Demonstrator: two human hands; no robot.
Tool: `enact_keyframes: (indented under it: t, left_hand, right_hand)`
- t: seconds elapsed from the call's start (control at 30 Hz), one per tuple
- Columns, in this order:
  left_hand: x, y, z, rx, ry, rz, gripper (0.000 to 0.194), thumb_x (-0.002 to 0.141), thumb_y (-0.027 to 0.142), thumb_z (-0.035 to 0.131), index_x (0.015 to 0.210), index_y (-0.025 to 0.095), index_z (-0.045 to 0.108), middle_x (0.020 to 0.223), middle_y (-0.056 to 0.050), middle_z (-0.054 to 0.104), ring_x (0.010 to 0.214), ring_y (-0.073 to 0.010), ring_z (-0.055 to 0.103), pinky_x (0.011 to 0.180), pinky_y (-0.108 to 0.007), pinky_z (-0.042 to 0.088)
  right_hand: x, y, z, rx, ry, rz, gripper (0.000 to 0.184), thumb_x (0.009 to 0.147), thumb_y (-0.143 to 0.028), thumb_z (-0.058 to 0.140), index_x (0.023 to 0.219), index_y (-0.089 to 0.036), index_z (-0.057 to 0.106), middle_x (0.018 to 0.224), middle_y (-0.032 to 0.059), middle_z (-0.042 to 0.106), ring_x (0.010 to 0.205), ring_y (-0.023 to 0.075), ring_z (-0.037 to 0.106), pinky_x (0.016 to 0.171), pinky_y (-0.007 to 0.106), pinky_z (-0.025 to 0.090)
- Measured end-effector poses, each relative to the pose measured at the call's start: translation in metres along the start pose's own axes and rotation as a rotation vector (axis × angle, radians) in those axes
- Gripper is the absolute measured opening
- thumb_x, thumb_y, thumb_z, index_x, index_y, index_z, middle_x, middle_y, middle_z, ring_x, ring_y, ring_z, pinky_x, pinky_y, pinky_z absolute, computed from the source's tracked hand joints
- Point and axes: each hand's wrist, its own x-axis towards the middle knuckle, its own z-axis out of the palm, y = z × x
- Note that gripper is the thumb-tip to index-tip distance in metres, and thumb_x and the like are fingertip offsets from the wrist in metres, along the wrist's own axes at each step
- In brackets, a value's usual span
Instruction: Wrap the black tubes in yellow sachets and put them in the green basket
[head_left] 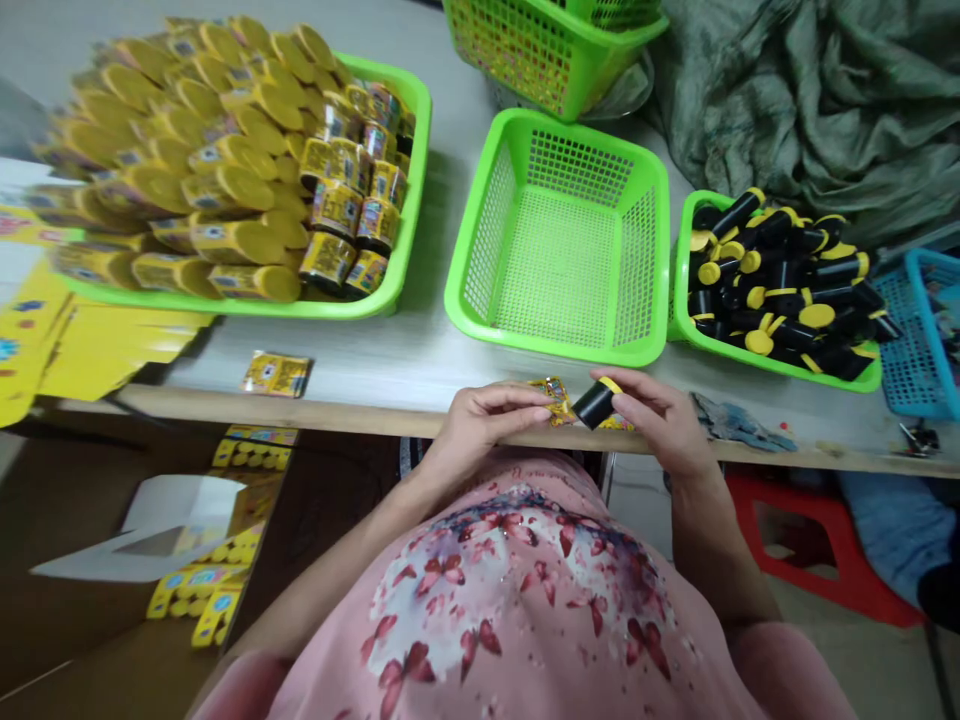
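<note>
Close to the table's front edge, my right hand (660, 412) grips a small black cylinder with a yellow cap (595, 403), tilted. My left hand (495, 418) pinches a yellow printed wrapper (556, 398) just left of the cylinder. Part of another yellow printed piece (618, 423) shows under the right fingers. A flat yellow printed wrapper (277, 374) lies alone on the table, well left of my hands. Beyond my hands stands a green basket (459, 300) with nothing in it.
A green basket (420, 180) at left is heaped with yellow-capped tubs. At right, another green basket (780, 366) holds black cylinders, beside a blue basket (911, 345). A grey-green sack (795, 100) lies behind. Below left is an open carton (90, 640) with yellow packs.
</note>
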Motion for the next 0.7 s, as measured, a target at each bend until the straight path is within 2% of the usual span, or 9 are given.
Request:
enact_keyframes:
  t: [0.13, 0.27, 0.37, 0.5, 0.6, 0.7]
  left_hand:
    - [-0.002, -0.002, 0.002, -0.081, -0.008, -0.028, 0.011, 0.072, 0.026, 0.085, 0.082, 0.023, 0.083, 0.096, -0.004, 0.081, 0.096, -0.0197, 0.071, 0.096, -0.032, 0.050]
    - [-0.001, -0.003, 0.006, -0.172, 0.036, -0.102, 0.022, 0.065, 0.028, 0.089, 0.084, 0.021, 0.082, 0.087, -0.003, 0.080, 0.079, -0.0175, 0.071, 0.083, -0.031, 0.055]
    - [0.000, -0.004, 0.008, -0.223, 0.008, -0.124, 0.034, 0.058, 0.023, 0.092, 0.090, 0.021, 0.082, 0.086, -0.002, 0.079, 0.074, -0.0146, 0.069, 0.077, -0.027, 0.054]
    - [0.001, -0.007, 0.008, -0.212, 0.001, -0.113, 0.031, 0.056, 0.022, 0.093, 0.085, 0.020, 0.081, 0.083, 0.000, 0.077, 0.067, -0.0107, 0.063, 0.068, -0.023, 0.050]
    - [0.000, -0.007, 0.008, -0.174, 0.051, -0.105, 0.030, 0.053, 0.021, 0.093, 0.079, 0.019, 0.079, 0.081, 0.000, 0.076, 0.070, -0.0120, 0.064, 0.069, -0.023, 0.050]
    - [0.000, -0.005, 0.009, -0.176, 0.054, -0.097, 0.033, 0.050, 0.018, 0.094, 0.079, 0.018, 0.078, 0.082, 0.000, 0.077, 0.075, -0.0134, 0.066, 0.074, -0.024, 0.051]
  right_hand:
    - [0.002, -0.001, 0.006, 0.026, 0.015, 0.033, 0.033, 0.084, -0.047, 0.072, 0.108, -0.025, 0.075, 0.102, 0.0030, 0.076, 0.087, 0.0164, 0.072, 0.078, 0.031, 0.063]
    - [0.004, 0.005, 0.011, 0.096, 0.019, 0.095, 0.038, 0.082, -0.049, 0.075, 0.109, -0.022, 0.071, 0.096, 0.0035, 0.076, 0.075, 0.0138, 0.071, 0.074, 0.031, 0.063]
    - [0.005, 0.008, 0.016, 0.121, 0.022, 0.121, 0.039, 0.079, -0.049, 0.078, 0.105, -0.021, 0.069, 0.087, 0.0020, 0.074, 0.070, 0.0123, 0.069, 0.073, 0.030, 0.063]
    - [0.004, 0.009, 0.023, 0.122, 0.006, 0.114, 0.037, 0.079, -0.046, 0.079, 0.104, -0.021, 0.068, 0.089, 0.0021, 0.074, 0.074, 0.0125, 0.070, 0.075, 0.030, 0.063]
    - [0.000, 0.009, 0.025, 0.096, -0.003, 0.102, 0.036, 0.079, -0.043, 0.078, 0.106, -0.021, 0.069, 0.093, 0.0034, 0.075, 0.081, 0.0142, 0.071, 0.076, 0.030, 0.062]
    - [-0.002, 0.008, 0.027, 0.012, 0.009, 0.057, 0.034, 0.081, -0.042, 0.078, 0.108, -0.022, 0.071, 0.095, 0.0041, 0.076, 0.086, 0.0162, 0.072, 0.078, 0.031, 0.062]
